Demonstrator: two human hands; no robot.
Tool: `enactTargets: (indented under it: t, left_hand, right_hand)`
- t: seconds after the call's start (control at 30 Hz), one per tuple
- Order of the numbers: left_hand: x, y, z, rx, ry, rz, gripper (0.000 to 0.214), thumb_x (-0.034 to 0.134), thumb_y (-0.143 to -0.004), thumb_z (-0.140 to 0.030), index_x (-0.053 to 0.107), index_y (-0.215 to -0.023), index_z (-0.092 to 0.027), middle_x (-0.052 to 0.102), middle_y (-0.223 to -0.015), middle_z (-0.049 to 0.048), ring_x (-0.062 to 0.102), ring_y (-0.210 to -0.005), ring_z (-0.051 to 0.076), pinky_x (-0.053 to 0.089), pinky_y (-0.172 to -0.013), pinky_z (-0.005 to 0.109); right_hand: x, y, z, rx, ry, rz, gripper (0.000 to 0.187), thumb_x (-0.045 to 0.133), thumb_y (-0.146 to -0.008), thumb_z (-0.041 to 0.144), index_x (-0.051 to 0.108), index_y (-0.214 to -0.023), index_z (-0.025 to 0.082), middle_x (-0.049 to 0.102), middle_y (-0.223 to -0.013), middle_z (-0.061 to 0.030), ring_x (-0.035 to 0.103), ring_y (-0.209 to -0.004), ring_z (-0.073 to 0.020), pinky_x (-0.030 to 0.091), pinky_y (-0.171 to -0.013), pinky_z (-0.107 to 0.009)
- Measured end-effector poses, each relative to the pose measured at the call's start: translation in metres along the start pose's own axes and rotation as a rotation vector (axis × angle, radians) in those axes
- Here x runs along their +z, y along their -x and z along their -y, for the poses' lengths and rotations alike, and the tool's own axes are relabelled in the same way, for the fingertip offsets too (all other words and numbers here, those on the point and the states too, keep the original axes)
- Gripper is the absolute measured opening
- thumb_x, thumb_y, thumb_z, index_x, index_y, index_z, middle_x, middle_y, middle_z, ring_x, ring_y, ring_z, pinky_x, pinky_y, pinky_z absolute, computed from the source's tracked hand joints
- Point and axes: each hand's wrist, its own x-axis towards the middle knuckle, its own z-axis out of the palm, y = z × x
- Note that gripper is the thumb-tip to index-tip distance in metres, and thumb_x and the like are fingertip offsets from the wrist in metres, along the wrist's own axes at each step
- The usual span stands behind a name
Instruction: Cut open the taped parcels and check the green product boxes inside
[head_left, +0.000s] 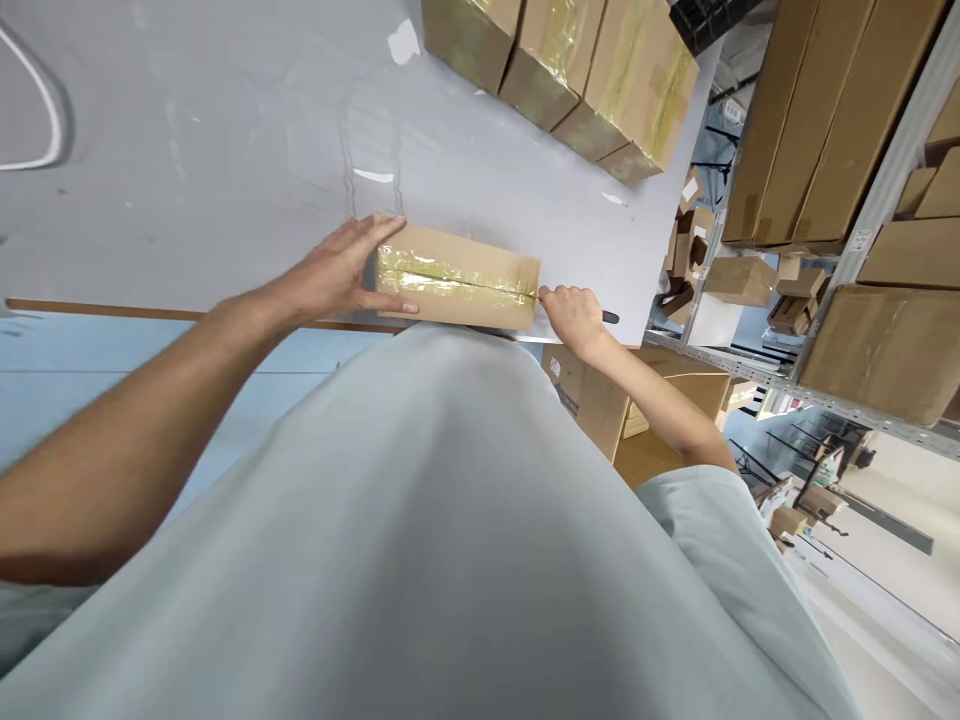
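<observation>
A small cardboard box [457,278] lies lengthwise at the near edge of the table, right against my shirt. Shiny yellowish tape runs along its top, with a dark slit down the middle seam. My left hand [356,265] grips the box's left end, thumb on the near side and fingers at the far corner. At the right end, my right hand [574,315] is closed around a box cutter [611,317]. Only the black butt of its handle shows past the fist; the blade is hidden or too small to make out.
Several taped cardboard boxes [577,80] stand in a row at the far right of the grey table [225,180]. A white cable loop [52,120] lies far left. Right of the table are an open carton [667,400] and a metal shelf [840,260] stacked with cartons.
</observation>
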Motion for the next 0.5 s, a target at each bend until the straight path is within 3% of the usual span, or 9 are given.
enactTargets:
  t: [0.07, 0.13, 0.23, 0.3, 0.4, 0.5]
  left_hand:
    - [0.0, 0.002, -0.01, -0.055, -0.018, 0.041, 0.172, 0.064, -0.054, -0.125, 0.034, -0.188, -0.022, 0.022, -0.198, 0.0218, 0.019, -0.184, 0.049, 0.022, -0.148, 0.067]
    - [0.005, 0.003, -0.027, -0.107, -0.022, 0.013, 0.164, 0.057, -0.062, -0.125, 0.033, -0.187, -0.021, 0.013, -0.2, 0.0207, 0.007, -0.186, 0.049, 0.018, -0.149, 0.068]
    - [0.026, 0.003, -0.062, -0.176, 0.021, -0.181, 0.136, 0.034, -0.092, -0.113, 0.035, -0.184, -0.014, 0.031, -0.194, 0.0237, 0.021, -0.185, 0.04, 0.025, -0.15, 0.057]
    - [0.043, 0.003, -0.085, -0.279, -0.003, -0.312, 0.12, 0.02, -0.103, -0.102, 0.035, -0.184, -0.015, 0.041, -0.19, 0.0202, 0.03, -0.182, 0.037, 0.031, -0.145, 0.056]
    - [0.061, 0.003, -0.104, -0.419, -0.093, -0.284, 0.117, 0.005, -0.104, -0.096, 0.038, -0.185, -0.018, 0.044, -0.19, 0.0113, 0.003, -0.187, 0.038, 0.028, -0.136, 0.066]
    - [0.064, 0.005, -0.105, -0.463, -0.116, -0.239, 0.122, -0.001, -0.101, -0.097, 0.045, -0.182, -0.018, 0.045, -0.19, 0.0094, -0.014, -0.185, 0.038, 0.023, -0.134, 0.072]
  right_hand:
    - [0.004, -0.005, -0.002, -0.042, -0.021, -0.018, 0.047, 0.043, -0.115, 0.003, 0.075, -0.149, 0.014, 0.086, -0.131, -0.0256, 0.085, -0.124, -0.0342, 0.062, -0.101, -0.042]
    - [0.008, -0.009, -0.007, -0.078, -0.05, -0.03, 0.051, 0.04, -0.115, 0.001, 0.075, -0.15, 0.014, 0.085, -0.133, -0.025, 0.084, -0.125, -0.0344, 0.061, -0.101, -0.043]
    - [0.017, -0.01, -0.02, -0.124, -0.118, -0.043, 0.05, 0.039, -0.119, 0.007, 0.074, -0.154, 0.018, 0.085, -0.138, -0.0224, 0.083, -0.125, -0.0354, 0.059, -0.098, -0.043]
    - [0.027, -0.009, -0.029, -0.16, -0.185, -0.059, 0.045, 0.04, -0.124, 0.021, 0.074, -0.155, 0.02, 0.084, -0.141, -0.0203, 0.082, -0.124, -0.0367, 0.057, -0.096, -0.043]
    - [0.043, -0.007, -0.039, -0.2, -0.28, -0.077, 0.046, 0.041, -0.127, 0.038, 0.075, -0.152, 0.022, 0.084, -0.143, -0.0191, 0.082, -0.122, -0.0377, 0.055, -0.093, -0.043]
    - [0.055, -0.007, -0.039, -0.209, -0.345, -0.096, 0.046, 0.041, -0.127, 0.039, 0.076, -0.151, 0.021, 0.083, -0.144, -0.0195, 0.081, -0.121, -0.0376, 0.053, -0.091, -0.043]
